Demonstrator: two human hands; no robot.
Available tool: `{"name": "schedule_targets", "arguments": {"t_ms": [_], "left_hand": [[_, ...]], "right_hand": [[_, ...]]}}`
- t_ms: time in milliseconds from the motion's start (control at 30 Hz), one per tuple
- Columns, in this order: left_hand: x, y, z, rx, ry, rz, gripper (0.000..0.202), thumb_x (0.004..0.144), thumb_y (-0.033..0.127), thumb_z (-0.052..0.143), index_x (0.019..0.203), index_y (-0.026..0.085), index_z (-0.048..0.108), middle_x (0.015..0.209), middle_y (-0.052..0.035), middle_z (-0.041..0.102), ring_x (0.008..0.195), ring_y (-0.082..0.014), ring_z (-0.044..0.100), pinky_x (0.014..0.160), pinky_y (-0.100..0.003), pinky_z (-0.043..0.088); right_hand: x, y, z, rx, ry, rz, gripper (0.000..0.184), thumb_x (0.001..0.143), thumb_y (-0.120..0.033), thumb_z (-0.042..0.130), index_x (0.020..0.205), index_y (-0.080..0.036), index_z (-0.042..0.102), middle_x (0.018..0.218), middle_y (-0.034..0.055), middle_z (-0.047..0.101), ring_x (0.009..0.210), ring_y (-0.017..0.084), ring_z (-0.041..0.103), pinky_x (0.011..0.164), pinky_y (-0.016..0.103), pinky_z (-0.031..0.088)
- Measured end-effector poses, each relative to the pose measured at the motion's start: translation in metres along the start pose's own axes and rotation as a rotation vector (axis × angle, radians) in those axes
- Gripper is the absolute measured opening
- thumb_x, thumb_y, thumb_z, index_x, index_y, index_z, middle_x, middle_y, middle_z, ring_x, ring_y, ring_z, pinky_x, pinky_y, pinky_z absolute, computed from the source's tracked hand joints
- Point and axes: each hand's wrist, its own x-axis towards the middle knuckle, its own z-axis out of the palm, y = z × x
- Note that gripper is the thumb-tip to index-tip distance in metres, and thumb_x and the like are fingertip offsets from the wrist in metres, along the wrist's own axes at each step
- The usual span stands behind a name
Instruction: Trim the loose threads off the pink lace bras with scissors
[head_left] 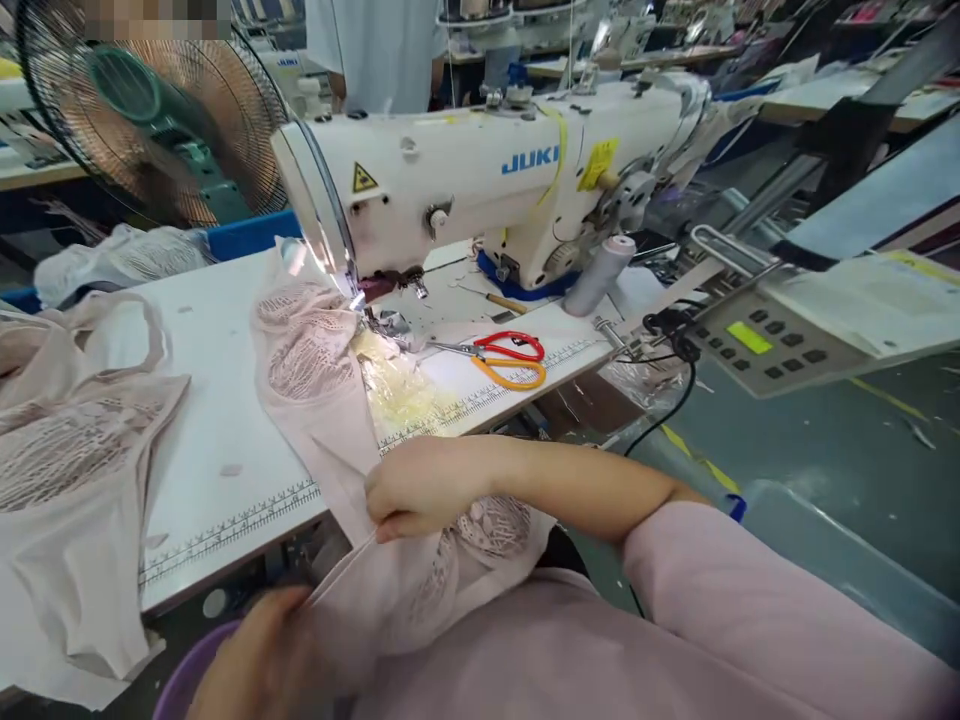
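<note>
A pale pink lace bra (315, 350) runs from under the needle area of the white sewing machine (450, 170) down over the table edge to my lap. My right hand (424, 490) is closed, pinching its band just off the table's front edge. Lower left, my left hand (259, 650) is smeared by motion, with its fingers closed on the same fabric. Between both hands the band edge is drawn out in a line. One lace cup lies on the table near the needle; another hangs beneath my right forearm.
Red-and-orange-handled scissors (510, 360) and a grey thread cone (600, 275) are right of the needle. More pale pink garments (82, 450) drape over the table's left side. A purple bin (195, 670) stands below, a control panel (765, 345) at right, a fan (150, 110) behind.
</note>
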Motion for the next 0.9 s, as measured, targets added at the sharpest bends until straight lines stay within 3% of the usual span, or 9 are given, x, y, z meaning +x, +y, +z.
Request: {"name": "schedule_targets", "arguments": {"t_ms": [100, 167, 233, 333, 433, 500, 633, 800, 900], "left_hand": [[0.013, 0.040, 0.011, 0.011, 0.039, 0.346, 0.019, 0.077, 0.035, 0.063, 0.094, 0.026, 0.064, 0.089, -0.0021, 0.074, 0.079, -0.0191, 0.071, 0.067, -0.021, 0.056], [0.017, 0.060, 0.018, -0.023, 0.106, 0.390, 0.013, 0.077, 0.034, 0.064, 0.087, 0.025, 0.065, 0.086, -0.0020, 0.073, 0.076, -0.0178, 0.070, 0.068, -0.020, 0.055], [0.018, 0.069, 0.024, -0.100, 0.089, 0.278, 0.009, 0.079, 0.033, 0.062, 0.082, 0.025, 0.065, 0.081, -0.0010, 0.072, 0.072, -0.0158, 0.068, 0.066, -0.019, 0.053], [0.017, 0.064, 0.029, -0.343, -0.018, -0.054, 0.013, 0.078, 0.036, 0.064, 0.080, 0.023, 0.066, 0.077, -0.0008, 0.069, 0.070, -0.0151, 0.065, 0.060, -0.018, 0.051], [0.015, 0.055, 0.031, -0.633, -0.014, -0.369, 0.021, 0.069, 0.038, 0.073, 0.079, 0.022, 0.065, 0.077, -0.0011, 0.068, 0.069, -0.0158, 0.063, 0.057, -0.019, 0.050], [0.015, 0.054, 0.031, -0.772, 0.021, -0.488, 0.025, 0.065, 0.037, 0.078, 0.078, 0.021, 0.063, 0.077, -0.0008, 0.067, 0.070, -0.0165, 0.062, 0.057, -0.019, 0.049], [0.022, 0.063, 0.030, -0.885, -0.003, -0.533, 0.029, 0.057, 0.035, 0.083, 0.070, 0.019, 0.062, 0.069, -0.0001, 0.064, 0.069, -0.0190, 0.062, 0.053, -0.021, 0.047], [0.034, 0.082, 0.027, -0.933, -0.005, -0.557, 0.034, 0.049, 0.038, 0.086, 0.062, 0.018, 0.062, 0.056, 0.0008, 0.060, 0.050, -0.0121, 0.053, 0.046, -0.020, 0.043], [0.035, 0.090, 0.024, -0.974, -0.077, -0.600, 0.032, 0.051, 0.035, 0.085, 0.061, 0.018, 0.060, 0.055, 0.0011, 0.059, 0.047, -0.0114, 0.051, 0.046, -0.022, 0.043]], "right_hand": [[-0.004, -0.018, 0.001, 0.089, -0.042, -0.164, 0.022, 0.091, -0.023, 0.048, 0.081, -0.012, 0.064, 0.088, 0.0061, 0.065, 0.074, 0.014, 0.053, 0.061, 0.025, 0.035], [-0.007, -0.021, 0.001, 0.137, -0.028, -0.189, 0.019, 0.090, -0.023, 0.050, 0.077, -0.013, 0.061, 0.082, 0.0041, 0.063, 0.071, 0.012, 0.051, 0.060, 0.024, 0.034], [-0.007, -0.015, 0.003, 0.190, 0.004, -0.161, 0.024, 0.088, -0.026, 0.052, 0.068, -0.014, 0.055, 0.070, 0.0006, 0.059, 0.063, 0.011, 0.046, 0.056, 0.024, 0.032], [-0.006, 0.003, 0.006, 0.359, -0.007, -0.159, 0.029, 0.088, -0.028, 0.051, 0.062, -0.016, 0.047, 0.057, -0.0040, 0.052, 0.055, 0.009, 0.044, 0.054, 0.023, 0.033], [-0.003, 0.017, 0.009, 0.540, -0.058, -0.149, 0.022, 0.088, -0.024, 0.048, 0.068, -0.015, 0.049, 0.061, -0.0043, 0.056, 0.053, 0.008, 0.049, 0.055, 0.022, 0.037], [-0.002, 0.020, 0.009, 0.631, -0.064, -0.126, 0.018, 0.088, -0.023, 0.049, 0.072, -0.015, 0.050, 0.067, -0.0032, 0.060, 0.053, 0.007, 0.053, 0.055, 0.022, 0.040], [0.000, 0.019, 0.010, 0.666, 0.010, -0.108, 0.020, 0.084, -0.021, 0.053, 0.066, -0.015, 0.046, 0.065, -0.0040, 0.060, 0.052, 0.007, 0.054, 0.052, 0.022, 0.039], [0.002, 0.020, 0.012, 0.634, 0.068, -0.077, 0.019, 0.082, -0.022, 0.055, 0.066, -0.017, 0.045, 0.057, -0.0058, 0.057, 0.052, 0.008, 0.051, 0.051, 0.022, 0.036], [0.004, 0.023, 0.014, 0.613, 0.097, -0.107, 0.017, 0.079, -0.021, 0.054, 0.066, -0.017, 0.045, 0.056, -0.0051, 0.057, 0.053, 0.009, 0.051, 0.051, 0.022, 0.036]]}}
